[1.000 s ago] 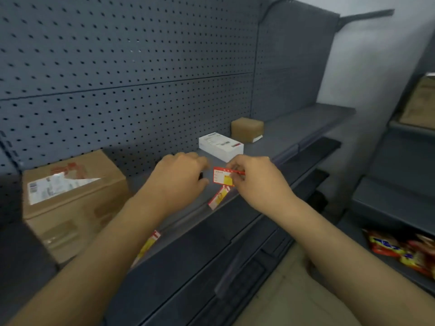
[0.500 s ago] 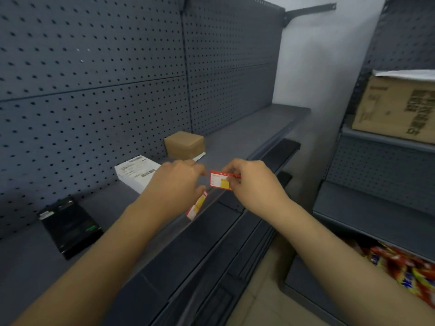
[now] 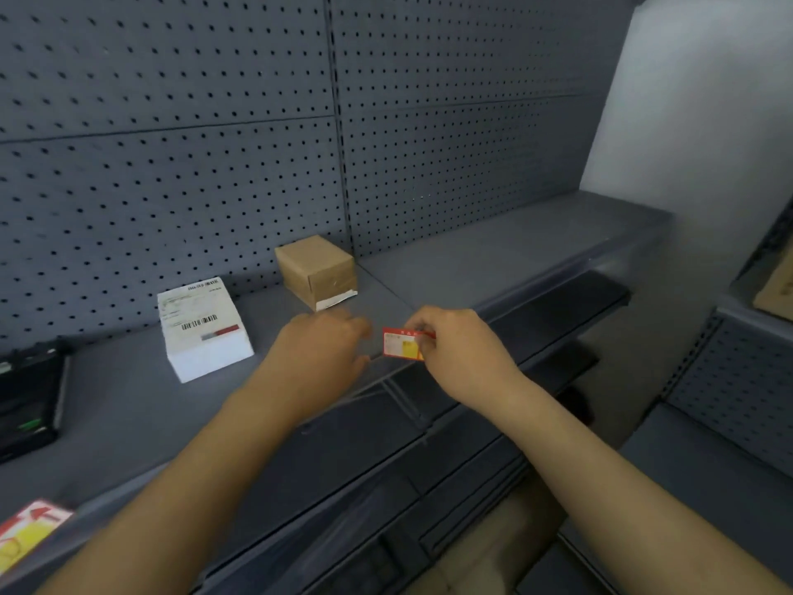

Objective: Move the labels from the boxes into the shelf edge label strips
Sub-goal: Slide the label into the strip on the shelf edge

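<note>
The right hand (image 3: 461, 352) pinches a small red and yellow label (image 3: 403, 344) by its right end; the label hangs in the air just above the front edge of the shelf (image 3: 493, 255), close to the label strip (image 3: 433, 382) that runs along that edge; the left hand (image 3: 326, 350) sits flat by the edge, just left of the label, fingers bent and holding nothing that can be seen. It looks like the step now is putting this label into the strip; next the label may need to tip down and slide in straight, with the left hand helping to press it. A brown box (image 3: 316, 270) and a white box (image 3: 201, 328) sit behind; another label (image 3: 28, 530) shows far left.
</note>
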Motion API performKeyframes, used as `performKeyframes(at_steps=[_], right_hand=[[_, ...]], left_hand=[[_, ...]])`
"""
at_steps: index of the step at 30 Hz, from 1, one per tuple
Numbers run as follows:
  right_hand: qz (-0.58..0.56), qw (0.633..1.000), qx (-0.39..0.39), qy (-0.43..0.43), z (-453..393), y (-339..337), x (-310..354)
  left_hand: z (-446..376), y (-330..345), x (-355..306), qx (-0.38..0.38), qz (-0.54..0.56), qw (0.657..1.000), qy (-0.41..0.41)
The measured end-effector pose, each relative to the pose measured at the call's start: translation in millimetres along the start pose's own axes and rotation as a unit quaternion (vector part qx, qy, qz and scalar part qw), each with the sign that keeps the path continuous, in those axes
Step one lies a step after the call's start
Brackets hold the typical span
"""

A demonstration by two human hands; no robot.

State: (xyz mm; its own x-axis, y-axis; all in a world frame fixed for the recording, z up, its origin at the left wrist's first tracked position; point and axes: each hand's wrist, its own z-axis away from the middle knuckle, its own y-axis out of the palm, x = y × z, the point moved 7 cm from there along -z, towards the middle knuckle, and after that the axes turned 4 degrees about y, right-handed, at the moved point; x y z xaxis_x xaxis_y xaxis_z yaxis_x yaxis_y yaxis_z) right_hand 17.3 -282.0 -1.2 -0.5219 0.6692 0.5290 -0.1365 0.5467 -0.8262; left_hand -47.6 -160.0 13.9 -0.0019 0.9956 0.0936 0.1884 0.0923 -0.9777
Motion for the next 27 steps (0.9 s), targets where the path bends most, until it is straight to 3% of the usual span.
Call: performKeyframes(at_steps=[15,19,23,27], right_hand=[[0.007,0.988,0.11,-0.107,-99.7,40.2,-34.2],[0.003,0.983,0.137,-0.122,-113.6,46.6,-48.5],[-0.005,0.974,0.157,-0.163,-123.5,52.3,-56.1],[-0.038,0.969,0.161,-0.186,-124.5,50.9,-62.0]], left_hand=[[-67.5,49.9,12.8,0.019,0.002,0.995,-0.102],[-70.3,59.1,8.4,0.024,0.021,0.991,-0.133],[-65.3,63.2,-1.7,-0.02,0.018,0.987,-0.156],[-60.2,81.6,-9.6,0.003,0.002,0.982,-0.19]])
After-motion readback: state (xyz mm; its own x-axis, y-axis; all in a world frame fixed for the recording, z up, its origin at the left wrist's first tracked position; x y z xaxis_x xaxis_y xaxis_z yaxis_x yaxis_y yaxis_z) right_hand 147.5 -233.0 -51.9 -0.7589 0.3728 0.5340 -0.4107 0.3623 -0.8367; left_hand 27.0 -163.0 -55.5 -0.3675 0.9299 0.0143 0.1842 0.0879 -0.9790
